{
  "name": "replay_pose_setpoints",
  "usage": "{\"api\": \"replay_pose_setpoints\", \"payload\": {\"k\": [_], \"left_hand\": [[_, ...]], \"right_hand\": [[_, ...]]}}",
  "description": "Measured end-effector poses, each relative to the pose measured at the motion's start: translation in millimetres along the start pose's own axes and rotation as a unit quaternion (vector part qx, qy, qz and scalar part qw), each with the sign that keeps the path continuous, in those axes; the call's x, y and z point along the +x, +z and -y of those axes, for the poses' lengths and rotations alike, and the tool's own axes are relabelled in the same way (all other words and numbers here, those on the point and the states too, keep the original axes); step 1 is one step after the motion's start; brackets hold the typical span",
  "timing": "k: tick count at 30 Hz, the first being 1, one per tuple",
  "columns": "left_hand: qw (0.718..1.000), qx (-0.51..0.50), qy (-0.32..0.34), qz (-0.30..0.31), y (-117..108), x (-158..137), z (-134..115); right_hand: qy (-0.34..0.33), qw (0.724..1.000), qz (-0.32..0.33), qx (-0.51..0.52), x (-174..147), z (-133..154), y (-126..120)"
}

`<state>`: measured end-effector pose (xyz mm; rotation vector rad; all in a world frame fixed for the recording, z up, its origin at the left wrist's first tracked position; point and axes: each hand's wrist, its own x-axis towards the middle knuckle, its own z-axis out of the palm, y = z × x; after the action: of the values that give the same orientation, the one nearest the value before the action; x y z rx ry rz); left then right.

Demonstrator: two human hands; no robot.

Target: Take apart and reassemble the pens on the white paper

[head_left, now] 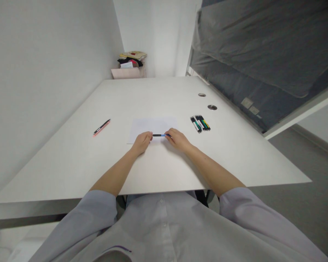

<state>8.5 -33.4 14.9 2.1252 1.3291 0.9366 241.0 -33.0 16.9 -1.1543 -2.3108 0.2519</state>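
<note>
Between my two hands a black and blue pen (159, 135) lies level above a white sheet of paper (150, 125). My left hand (142, 142) is closed on the pen's black end. At the blue end, my right hand (178, 138) pinches it with thumb and fingers. The paper rests flat on the table, and my hands cover part of its near edge. To the right of my right hand, several pens (200, 123) in black, white, green and yellow lie side by side. On the left lie a black pen and a pink one (101, 127) close together.
The white table (153, 98) reaches toward the far wall, with two round metal-rimmed holes (212, 107) on its right side. A box (125, 72) with cloth items stands beyond the far edge. A dark grey covered partition (248, 72) borders the right side, and a wall (49, 65) the left.
</note>
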Motion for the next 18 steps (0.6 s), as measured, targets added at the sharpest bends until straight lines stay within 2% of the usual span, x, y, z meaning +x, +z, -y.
{"api": "replay_pose_setpoints", "payload": {"k": [4, 8, 15, 18], "left_hand": [[0.996, 0.015, 0.057, -0.067, -0.6, -1.0, 1.4], [0.991, 0.063, 0.096, -0.063, -0.1, -0.2, 4.7], [0.994, 0.091, 0.053, -0.013, -1.0, 1.2, 4.7], [0.996, 0.071, 0.053, -0.020, -0.8, -0.3, 3.0]], "right_hand": [[0.018, 1.000, -0.012, -0.015, 0.9, -2.0, 0.7], [0.028, 0.999, -0.008, -0.023, 0.8, -3.2, 0.8], [0.019, 1.000, -0.001, -0.011, -0.3, 0.3, -0.8], [0.020, 1.000, -0.003, -0.006, -0.3, 0.0, -0.3]]}}
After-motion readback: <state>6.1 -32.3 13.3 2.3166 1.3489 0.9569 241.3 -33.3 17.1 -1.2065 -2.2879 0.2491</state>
